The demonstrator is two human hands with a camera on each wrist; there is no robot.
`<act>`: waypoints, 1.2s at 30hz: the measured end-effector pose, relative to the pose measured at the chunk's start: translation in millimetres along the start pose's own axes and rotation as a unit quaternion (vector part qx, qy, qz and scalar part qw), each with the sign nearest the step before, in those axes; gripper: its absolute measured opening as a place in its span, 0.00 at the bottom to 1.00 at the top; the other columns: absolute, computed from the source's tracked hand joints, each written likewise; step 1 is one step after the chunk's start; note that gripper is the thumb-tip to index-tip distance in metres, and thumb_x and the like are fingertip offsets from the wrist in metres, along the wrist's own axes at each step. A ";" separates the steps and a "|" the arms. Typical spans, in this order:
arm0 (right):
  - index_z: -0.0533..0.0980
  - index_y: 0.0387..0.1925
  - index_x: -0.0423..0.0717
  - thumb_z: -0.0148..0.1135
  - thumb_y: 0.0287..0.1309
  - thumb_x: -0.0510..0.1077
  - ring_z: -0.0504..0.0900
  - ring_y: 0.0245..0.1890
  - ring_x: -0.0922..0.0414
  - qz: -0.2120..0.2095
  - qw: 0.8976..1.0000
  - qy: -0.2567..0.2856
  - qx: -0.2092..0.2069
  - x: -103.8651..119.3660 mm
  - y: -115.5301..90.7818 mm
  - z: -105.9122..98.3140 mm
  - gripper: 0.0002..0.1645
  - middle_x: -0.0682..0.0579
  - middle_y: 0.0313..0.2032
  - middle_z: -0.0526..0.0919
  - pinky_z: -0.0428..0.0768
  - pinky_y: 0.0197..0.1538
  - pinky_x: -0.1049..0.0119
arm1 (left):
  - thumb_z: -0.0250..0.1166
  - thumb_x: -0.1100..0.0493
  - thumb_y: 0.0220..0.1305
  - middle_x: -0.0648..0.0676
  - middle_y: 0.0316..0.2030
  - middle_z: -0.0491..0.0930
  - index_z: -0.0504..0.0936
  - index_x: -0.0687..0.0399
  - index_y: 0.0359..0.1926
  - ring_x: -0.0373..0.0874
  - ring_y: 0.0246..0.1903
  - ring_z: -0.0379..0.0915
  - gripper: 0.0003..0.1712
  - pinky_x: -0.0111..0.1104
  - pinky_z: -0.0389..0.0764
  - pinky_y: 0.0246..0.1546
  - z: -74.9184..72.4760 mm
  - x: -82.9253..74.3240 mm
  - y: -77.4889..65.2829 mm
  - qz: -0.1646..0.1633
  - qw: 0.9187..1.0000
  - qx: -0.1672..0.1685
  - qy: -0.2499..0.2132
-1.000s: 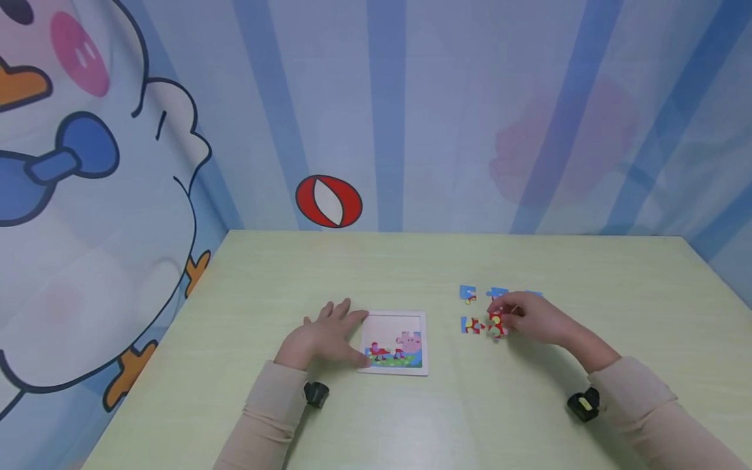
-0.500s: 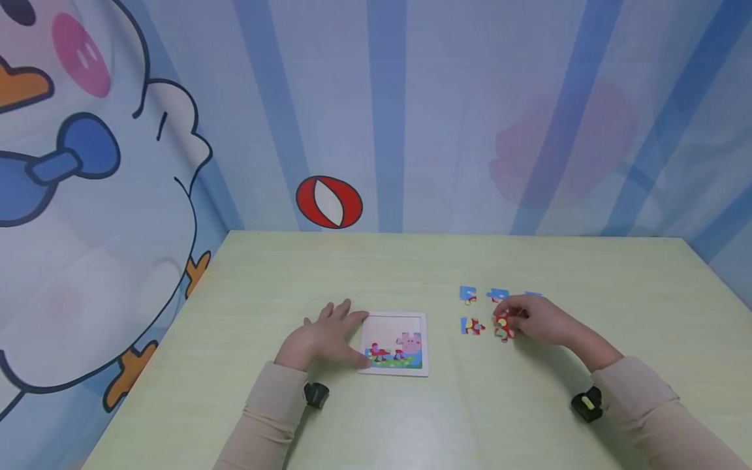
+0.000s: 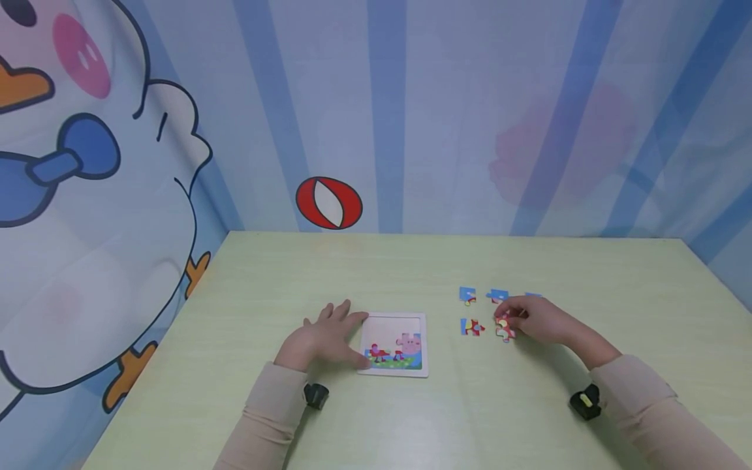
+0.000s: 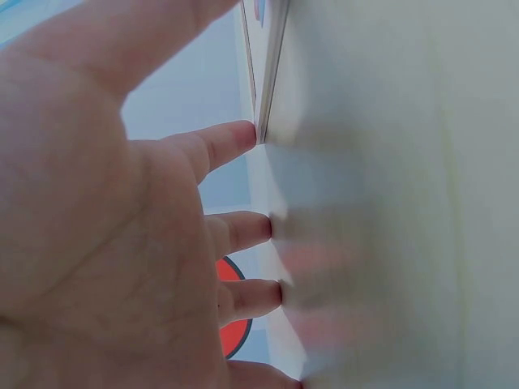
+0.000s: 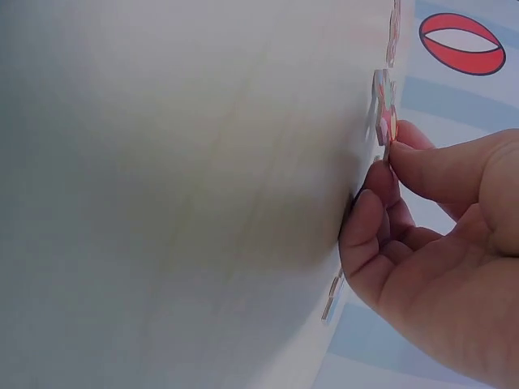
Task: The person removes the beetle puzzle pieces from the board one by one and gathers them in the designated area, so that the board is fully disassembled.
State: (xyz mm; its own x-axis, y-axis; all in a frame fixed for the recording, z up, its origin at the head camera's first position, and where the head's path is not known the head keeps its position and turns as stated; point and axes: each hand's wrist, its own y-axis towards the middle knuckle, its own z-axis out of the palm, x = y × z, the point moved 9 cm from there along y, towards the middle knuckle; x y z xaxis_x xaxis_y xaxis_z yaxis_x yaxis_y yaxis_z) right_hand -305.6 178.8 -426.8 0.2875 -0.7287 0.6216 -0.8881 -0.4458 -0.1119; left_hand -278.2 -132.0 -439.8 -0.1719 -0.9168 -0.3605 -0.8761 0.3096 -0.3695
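Observation:
My left hand [image 3: 322, 338] lies with spread fingers at the left edge of a white puzzle frame [image 3: 424, 326]; index finger and thumb touch its two left corners. Along the frame's bottom sit fitted pieces with green grass, and a pink pig-face piece [image 3: 409, 343] fills the right side above them. Thumb and index finger of my right hand [image 3: 537, 320] pinch a red and yellow puzzle piece [image 3: 504, 328], tilted a little above the table in the right wrist view [image 5: 384, 109]. Its right edge is hidden by the fingers.
Left of the held piece lies another red and yellow piece [image 3: 472, 327]. Behind are blue-topped pieces [image 3: 467, 296], [image 3: 499, 296], and one [image 3: 533, 294] partly behind my right hand. The pale table [image 3: 376, 267] ends at a striped curtain [image 3: 440, 130].
My right hand has shifted slightly to the right with the pinched piece, which now tilts differently. My left hand and the frame have stayed put.

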 end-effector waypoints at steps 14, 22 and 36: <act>0.78 0.46 0.38 0.53 0.63 0.30 0.72 0.34 0.55 -0.003 1.000 -0.013 0.000 -0.7 0.5 -1.5 0.12 0.48 0.36 0.79 0.72 0.36 0.63 | 0.71 0.40 0.51 0.60 0.75 0.44 0.60 0.44 0.72 0.65 0.73 0.35 0.50 0.71 0.43 0.62 -0.1 -0.3 -1.0 -0.001 1.000 0.001 0.003; 0.76 0.50 0.35 0.54 0.63 0.33 0.76 0.38 0.51 0.011 1.000 0.002 -0.003 5.0 2.8 -6.3 0.15 0.45 0.39 0.78 0.76 0.37 0.62 | 0.71 0.40 0.51 0.59 0.75 0.44 0.60 0.44 0.72 0.65 0.73 0.35 0.50 0.71 0.43 0.62 0.5 0.0 0.1 -0.001 1.000 0.002 0.002; 0.75 0.52 0.36 0.60 0.63 0.38 0.74 0.33 0.55 -0.015 0.999 0.045 -0.004 40.3 7.4 -7.8 0.17 0.47 0.38 0.76 0.75 0.33 0.63 | 0.71 0.40 0.51 0.59 0.75 0.44 0.60 0.43 0.72 0.65 0.73 0.34 0.50 0.71 0.42 0.62 -0.1 1.0 1.2 -0.003 1.000 0.001 0.002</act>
State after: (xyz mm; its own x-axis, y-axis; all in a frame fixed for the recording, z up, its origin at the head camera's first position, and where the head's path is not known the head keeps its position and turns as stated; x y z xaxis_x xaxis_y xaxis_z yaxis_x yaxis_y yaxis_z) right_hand -303.4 150.1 -396.5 0.2814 -0.6645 0.6922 -0.8824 -0.4627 -0.0855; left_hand -279.5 -132.5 -440.5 -0.1692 -0.9198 -0.3541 -0.8763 0.3049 -0.3731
